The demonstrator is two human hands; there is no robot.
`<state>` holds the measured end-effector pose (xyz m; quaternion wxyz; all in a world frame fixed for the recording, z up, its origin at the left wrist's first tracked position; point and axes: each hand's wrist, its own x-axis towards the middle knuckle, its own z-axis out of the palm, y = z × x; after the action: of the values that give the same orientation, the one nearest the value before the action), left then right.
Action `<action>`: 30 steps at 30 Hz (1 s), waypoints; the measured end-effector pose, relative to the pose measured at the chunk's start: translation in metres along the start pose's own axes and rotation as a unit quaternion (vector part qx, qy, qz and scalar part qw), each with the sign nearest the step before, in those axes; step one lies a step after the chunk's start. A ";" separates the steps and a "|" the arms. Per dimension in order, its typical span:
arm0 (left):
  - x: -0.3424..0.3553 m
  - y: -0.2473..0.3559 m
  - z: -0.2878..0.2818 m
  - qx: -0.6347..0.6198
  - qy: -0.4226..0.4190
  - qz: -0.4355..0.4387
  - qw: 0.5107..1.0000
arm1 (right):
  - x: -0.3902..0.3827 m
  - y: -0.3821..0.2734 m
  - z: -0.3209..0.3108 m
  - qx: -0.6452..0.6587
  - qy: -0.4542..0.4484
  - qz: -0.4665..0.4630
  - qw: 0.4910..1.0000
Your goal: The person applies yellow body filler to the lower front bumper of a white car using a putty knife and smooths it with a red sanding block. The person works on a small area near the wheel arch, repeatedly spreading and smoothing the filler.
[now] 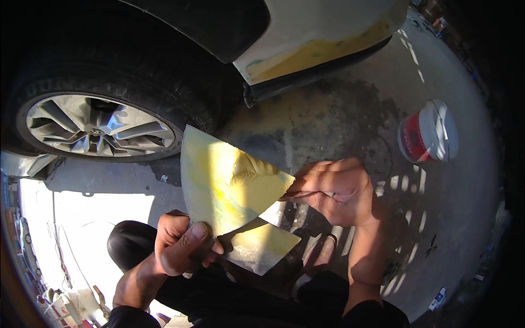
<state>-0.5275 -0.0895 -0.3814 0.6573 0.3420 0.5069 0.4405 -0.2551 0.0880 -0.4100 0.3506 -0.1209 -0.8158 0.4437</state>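
Observation:
My left hand (181, 245) grips a flat, pale, wedge-shaped spreader (205, 183), its thumb on the lower end. A lump of pale yellow putty (252, 176) sits along the spreader's upper right edge. A second pale plate (262, 249), smeared yellow, lies below it beside my left fingers. My right hand (333, 188) has its fingers pinched together at the right tip of the upper spreader; what exactly they hold is hidden.
Above are a car wheel (95, 126) and a body panel (322, 52) with a yellow patch and black lower trim. A white bucket (435, 131) with a red label stands at the right on the stained floor (399, 218). Hoses lie in bright light at the lower left.

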 end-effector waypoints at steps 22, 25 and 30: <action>0.000 0.004 0.007 0.024 0.030 0.012 0.999 | -0.018 0.009 0.013 0.110 0.218 0.175 0.954; 0.000 0.007 0.005 0.033 -0.006 -0.050 0.998 | -0.013 0.024 0.014 0.250 0.252 0.176 0.918; 0.007 0.007 0.009 0.021 -0.171 -0.118 0.978 | 0.005 0.012 0.022 0.376 0.244 0.176 0.876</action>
<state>-0.5192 -0.0802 -0.3753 0.7744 0.3635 0.4328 0.2845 -0.2751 0.0833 -0.4250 0.4739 -0.2263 -0.4407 0.7280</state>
